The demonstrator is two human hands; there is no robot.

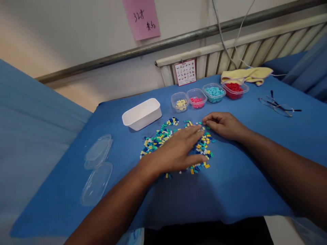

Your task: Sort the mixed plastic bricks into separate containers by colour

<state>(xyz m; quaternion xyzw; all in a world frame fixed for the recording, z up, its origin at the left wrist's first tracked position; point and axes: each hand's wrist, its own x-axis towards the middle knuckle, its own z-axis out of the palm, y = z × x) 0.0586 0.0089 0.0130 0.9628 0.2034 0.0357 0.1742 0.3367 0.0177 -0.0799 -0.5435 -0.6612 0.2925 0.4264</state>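
A flat heap of small plastic building bricks (155,141) in yellow, white, green, teal and dark blue lies on the blue cloth. My left hand (178,148) is stretched palm down over the middle of the heap, fingers spread, hiding the bricks beneath it. At the heap's right edge rests my right hand (226,126), its fingers curled and thumb against the fingertips; whatever they may hold is hidden. Behind the heap stand clear tubs of sorted pieces: a cream tub (181,104), a pink tub (196,102), a light blue tub (214,92) and a red tub (234,90).
A white oblong box (142,114) stands behind the heap to the left. Clear lids (97,183) lie at the left. Eyeglasses (277,106) and a yellow towel (246,75) are at the right. A printed card (185,72) leans against the radiator (209,63).
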